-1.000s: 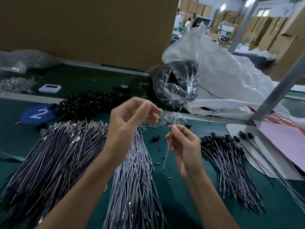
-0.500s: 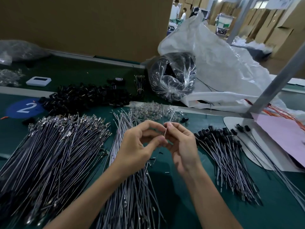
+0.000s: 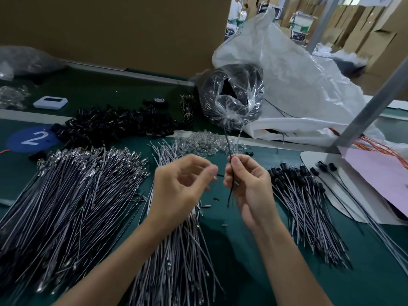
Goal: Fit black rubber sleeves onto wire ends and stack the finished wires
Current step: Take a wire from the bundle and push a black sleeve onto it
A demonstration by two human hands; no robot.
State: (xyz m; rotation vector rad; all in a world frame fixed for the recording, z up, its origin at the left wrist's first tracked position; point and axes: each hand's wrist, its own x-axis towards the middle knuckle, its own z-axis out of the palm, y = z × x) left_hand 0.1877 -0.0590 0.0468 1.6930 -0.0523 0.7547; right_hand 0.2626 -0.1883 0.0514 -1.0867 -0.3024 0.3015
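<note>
At the left, the large pile (image 3: 66, 206) of bare wires runs off the left and lower edges. A middle bundle (image 3: 176, 261) lies just beside it, under the left forearm. The one open stretch of green mat (image 3: 249, 257) lies between that bundle and the finished stack (image 3: 306, 208), under the right forearm. A few loose black bits (image 3: 215, 198) are scattered on it. A pale ledge (image 3: 19, 114) crosses behind the piles.

Behind the large pile sit a blue sticker (image 3: 31, 139) marked 2, a small white device (image 3: 50, 102) and a heap of black sleeves (image 3: 114, 127). Further right, a heap of clear parts (image 3: 203, 142) lies just beyond the hands, with a tied clear bag (image 3: 231, 96) of dark parts behind it and a big white sack (image 3: 298, 69) beside that. A slanted grey post (image 3: 371, 107) rises at the right over a white card (image 3: 313, 156), a pink sheet (image 3: 379, 180) and orange wires (image 3: 384, 151).

The left hand (image 3: 178, 188) hangs over the middle bundle, fingers curled, thumb near forefinger; blur hides whether anything is pinched. The right hand (image 3: 247, 184) pinches a wire (image 3: 230, 188) upright between thumb and forefinger, its ends showing above and below the fist. The finished stack, sleeved ends pointing away, lies just right of that hand.

Half a second ago the fingertips met around the wire. Now the left hand has pulled off leftward, and a gap shows between the hands.
</note>
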